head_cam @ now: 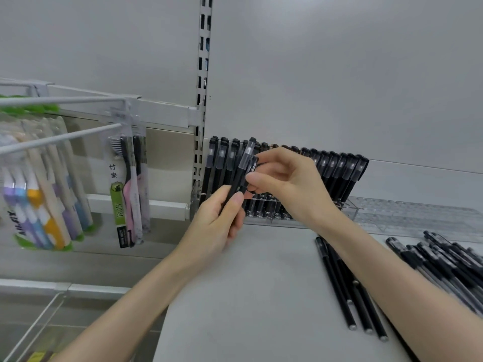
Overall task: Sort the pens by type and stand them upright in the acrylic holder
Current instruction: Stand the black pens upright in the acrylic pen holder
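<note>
My left hand [219, 218] grips the lower barrels of two black pens with clear caps [244, 165], holding them upright in front of the acrylic holder [347, 205]. My right hand [285, 184] pinches one of those pens near its middle with thumb and fingertips. Many black capped pens [337, 171] stand in a row in the holder, which sits at the back of the shelf. The holder's right part [418, 212] holds nothing.
Three black pens [347, 291] lie on the grey shelf [248, 296] beside my right forearm. A heap of black-and-clear pens [444, 262] lies at the right edge. Packaged toothbrushes [128, 189] hang on white hooks [60, 138] to the left. A slotted upright [202, 74] rises behind.
</note>
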A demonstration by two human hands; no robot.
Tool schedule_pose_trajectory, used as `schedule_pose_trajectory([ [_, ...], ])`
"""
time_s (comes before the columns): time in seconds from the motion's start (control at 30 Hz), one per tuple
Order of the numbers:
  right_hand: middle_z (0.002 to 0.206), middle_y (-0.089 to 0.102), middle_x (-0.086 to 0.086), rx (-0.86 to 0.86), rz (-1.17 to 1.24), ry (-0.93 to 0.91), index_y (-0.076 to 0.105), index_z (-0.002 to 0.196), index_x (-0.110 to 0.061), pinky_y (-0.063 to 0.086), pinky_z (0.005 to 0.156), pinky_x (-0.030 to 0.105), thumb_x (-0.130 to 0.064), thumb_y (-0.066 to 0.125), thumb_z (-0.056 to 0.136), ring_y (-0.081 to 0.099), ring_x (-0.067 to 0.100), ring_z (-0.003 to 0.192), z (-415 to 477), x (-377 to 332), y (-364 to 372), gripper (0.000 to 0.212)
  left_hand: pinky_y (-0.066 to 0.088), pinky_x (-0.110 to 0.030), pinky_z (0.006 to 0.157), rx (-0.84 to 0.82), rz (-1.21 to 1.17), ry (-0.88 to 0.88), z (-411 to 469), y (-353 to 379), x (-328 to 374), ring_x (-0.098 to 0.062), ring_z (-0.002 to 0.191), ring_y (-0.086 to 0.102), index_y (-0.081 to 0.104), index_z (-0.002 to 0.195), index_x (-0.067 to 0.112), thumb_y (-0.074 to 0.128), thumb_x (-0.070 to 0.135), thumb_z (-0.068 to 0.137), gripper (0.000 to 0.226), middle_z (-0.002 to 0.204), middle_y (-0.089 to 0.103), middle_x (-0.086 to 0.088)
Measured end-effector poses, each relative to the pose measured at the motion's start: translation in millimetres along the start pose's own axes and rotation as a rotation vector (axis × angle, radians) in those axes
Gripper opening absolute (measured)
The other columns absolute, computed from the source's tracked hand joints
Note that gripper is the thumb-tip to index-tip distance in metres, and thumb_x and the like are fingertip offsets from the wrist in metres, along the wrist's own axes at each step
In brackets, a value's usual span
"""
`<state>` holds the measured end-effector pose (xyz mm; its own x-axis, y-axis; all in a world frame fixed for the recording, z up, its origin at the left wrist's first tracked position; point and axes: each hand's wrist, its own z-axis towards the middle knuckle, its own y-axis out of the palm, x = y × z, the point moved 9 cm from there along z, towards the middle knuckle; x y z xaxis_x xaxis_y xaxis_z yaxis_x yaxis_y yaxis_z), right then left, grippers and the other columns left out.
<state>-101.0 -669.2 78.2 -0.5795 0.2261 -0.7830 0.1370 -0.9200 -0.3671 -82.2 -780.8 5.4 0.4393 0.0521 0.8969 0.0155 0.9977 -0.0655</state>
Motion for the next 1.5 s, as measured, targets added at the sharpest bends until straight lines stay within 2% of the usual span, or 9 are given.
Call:
schedule_pose_trajectory([
  [0.1, 0.085, 0.073, 0.008, 0.042, 0.103, 0.005, 0.058, 0.111, -0.010, 0.056, 0.072, 0.023, -0.001, 0.062, 0.089, 0.070, 0.013, 0.074, -1, -1, -8, 0.024, 0.028, -0.022, 0.042, 0.031, -0.047, -0.025, -1, -3, 0, -0.009, 0.043, 0.037, 0.044, 0.080, 0.011, 0.040, 0.024, 0.100, 0.024, 0.062, 0.045, -0.004],
  [0.27, 0.077, 0.070, 0.008, 0.075, 0.100, -0.007, 0.056, 0.119, -0.007, 0.057, 0.070, 0.023, 0.002, 0.064, 0.087, 0.070, 0.014, 0.072, -5, 1, -11, 0.035, 0.022, -0.016, 0.036, -0.025, -0.022, -0.037, -2, 4, 0, -0.007, 0.040, 0.029, 0.042, 0.089, 0.004, 0.039, 0.023, 0.100, 0.022, 0.065, 0.038, -0.013],
  [0.4, 0.081, 0.070, 0.010, 0.261, 0.104, -0.054, 0.050, 0.119, -0.009, 0.059, 0.076, 0.031, 0.003, 0.062, 0.087, 0.071, 0.016, 0.074, -1, -9, -40, 0.036, 0.024, -0.015, 0.036, 0.039, 0.040, -0.062, -2, -2, -5, -0.009, 0.037, 0.032, 0.043, 0.092, 0.004, 0.037, 0.028, 0.101, 0.027, 0.059, 0.047, 0.000],
  [0.53, 0.084, 0.069, 0.013, 0.340, -0.058, -0.139, 0.050, 0.112, -0.017, 0.058, 0.079, 0.033, 0.000, 0.061, 0.088, 0.070, 0.016, 0.074, 6, -26, -61, 0.031, 0.022, -0.014, 0.036, 0.215, -0.029, -0.084, -1, -21, -6, -0.006, 0.038, 0.026, 0.052, 0.090, 0.011, 0.038, 0.026, 0.100, 0.023, 0.051, 0.035, 0.005],
  [0.73, 0.081, 0.065, 0.001, 0.328, -0.176, -0.184, 0.053, 0.110, -0.026, 0.057, 0.078, 0.033, -0.004, 0.062, 0.088, 0.069, 0.018, 0.077, 14, -18, -52, 0.033, 0.020, -0.016, 0.037, 0.181, -0.103, -0.015, -2, -17, 3, -0.009, 0.040, 0.021, 0.050, 0.082, 0.008, 0.034, 0.021, 0.101, 0.028, 0.049, 0.029, 0.003],
  [0.9, 0.078, 0.064, -0.005, 0.262, -0.209, -0.187, 0.056, 0.111, -0.023, 0.053, 0.072, 0.020, -0.003, 0.061, 0.089, 0.067, 0.008, 0.071, 18, -8, -40, 0.030, 0.022, -0.016, 0.036, 0.160, -0.107, -0.012, 0, -17, 0, -0.009, 0.036, 0.024, 0.053, 0.086, 0.008, 0.035, 0.021, 0.101, 0.027, 0.054, 0.035, -0.009],
  [1.23, 0.081, 0.066, 0.001, 0.167, -0.446, -0.127, 0.057, 0.115, -0.020, 0.055, 0.078, 0.038, -0.016, 0.064, 0.090, 0.067, 0.017, 0.074, 12, 6, -27, 0.026, 0.022, -0.016, 0.038, 0.082, -0.063, -0.032, 2, -9, -4, -0.009, 0.040, 0.023, 0.056, 0.094, 0.010, 0.034, 0.020, 0.101, 0.025, 0.053, 0.032, -0.002],
  [1.37, 0.078, 0.071, 0.000, 0.134, -0.159, -0.082, 0.059, 0.110, -0.017, 0.057, 0.073, 0.033, -0.024, 0.066, 0.089, 0.069, 0.014, 0.071, 2, -1, -27, 0.024, 0.024, -0.016, 0.041, -0.009, -0.006, -0.014, 0, 1, -1, -0.009, 0.043, 0.026, 0.057, 0.098, 0.011, 0.039, 0.020, 0.100, 0.021, 0.055, 0.035, -0.003],
  [1.5, 0.075, 0.072, -0.002, 0.066, 0.074, -0.037, 0.058, 0.114, -0.011, 0.057, 0.069, 0.026, -0.006, 0.065, 0.088, 0.071, 0.015, 0.072, -3, 6, -16, 0.028, 0.029, -0.016, 0.043, -0.092, 0.022, -0.002, -2, 12, -1, -0.009, 0.046, 0.035, 0.059, 0.102, 0.015, 0.044, 0.022, 0.098, 0.017, 0.055, 0.043, -0.001],
])
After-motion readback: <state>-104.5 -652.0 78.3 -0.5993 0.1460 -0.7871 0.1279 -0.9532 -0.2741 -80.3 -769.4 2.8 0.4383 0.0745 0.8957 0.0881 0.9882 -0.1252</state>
